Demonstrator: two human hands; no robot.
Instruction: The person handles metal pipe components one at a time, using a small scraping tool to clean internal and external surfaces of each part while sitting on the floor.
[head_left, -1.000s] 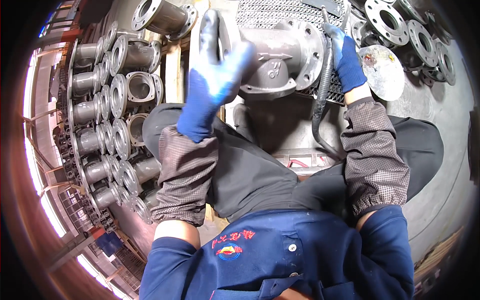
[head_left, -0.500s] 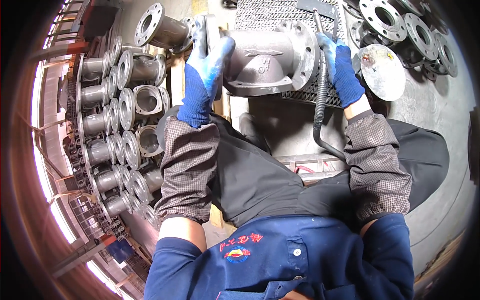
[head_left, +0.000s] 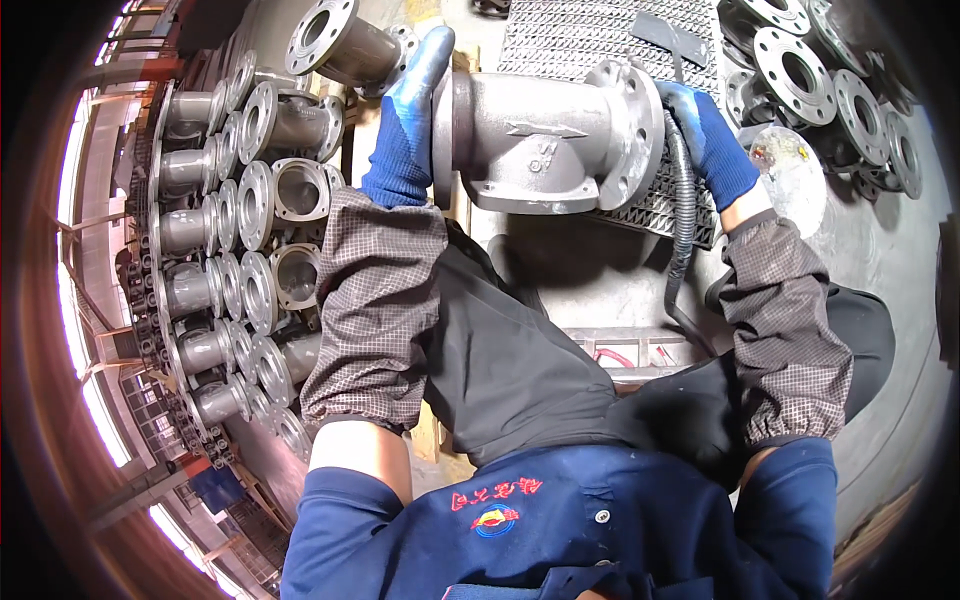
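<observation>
A grey cast valve body [head_left: 545, 140] with a round flange at each end and a raised arrow on its side lies in front of me, above a metal mesh grate. My left hand [head_left: 412, 115], in a blue glove, presses along the outside of its left flange, fingers pointing up. At the right flange, my gloved right hand [head_left: 705, 135] grips the rim; its fingertips are partly hidden. A dark ribbed hose [head_left: 682, 210] runs down beside that hand toward my knee. Beyond it, a hammer-like tool with a flat dark head [head_left: 668, 40] rests on the grate.
Stacked flanged valve bodies [head_left: 275, 200] fill the left side. More flanged castings [head_left: 800, 75] lie at the far right, near a pale round disc [head_left: 785, 170]. The mesh grate [head_left: 560, 40] sits under the work, and a metal frame [head_left: 630, 345] lies below.
My right hand has left the tool's handle and moved onto the right flange. My left hand has shifted to the left flange's outer side. The valve body sits slightly lower and turned a little.
</observation>
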